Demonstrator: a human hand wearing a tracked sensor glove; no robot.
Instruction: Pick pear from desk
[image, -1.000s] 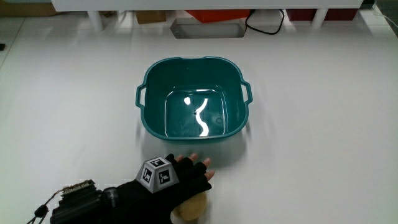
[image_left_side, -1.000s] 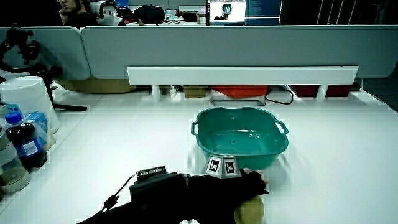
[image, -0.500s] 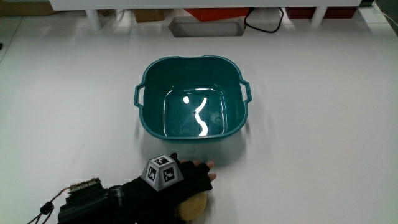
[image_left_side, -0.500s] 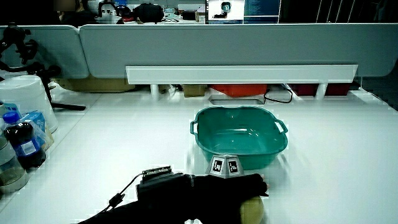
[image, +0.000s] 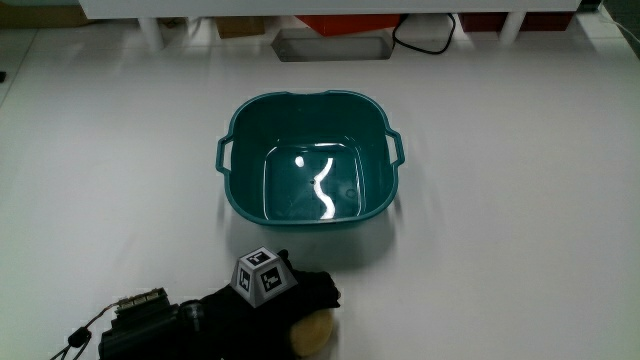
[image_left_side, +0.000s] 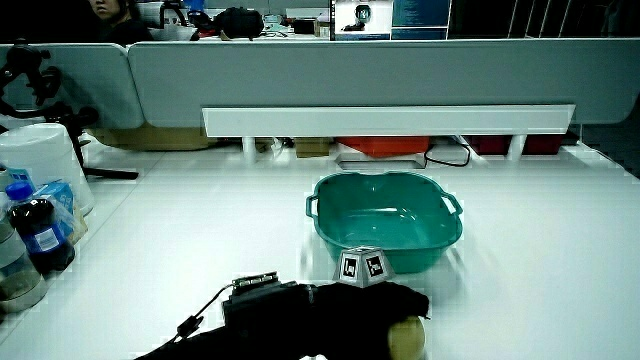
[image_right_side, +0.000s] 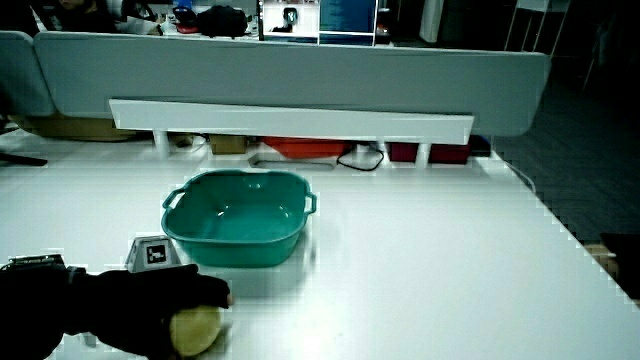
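Observation:
A yellowish pear (image: 311, 333) (image_left_side: 406, 338) (image_right_side: 194, 328) lies on the white desk near the person's edge, nearer to the person than the teal basin. The gloved hand (image: 290, 300) (image_left_side: 385, 303) (image_right_side: 170, 298) covers the pear from above, fingers curled down around it, with the patterned cube (image: 258, 276) on its back. Most of the pear is hidden under the glove. The pear still rests on the desk.
An empty teal basin (image: 232, 170) (image_left_side: 330, 230) (image_right_side: 180, 225) with two handles stands mid-desk, just past the hand. Bottles (image_left_side: 38, 232) and a white container (image_left_side: 45, 155) stand at the desk's edge in a side view. A low partition (image_right_side: 300, 70) closes the desk.
The fingers, which lay stretched over the pear, have curled down around it. The hand has drawn slightly toward the person.

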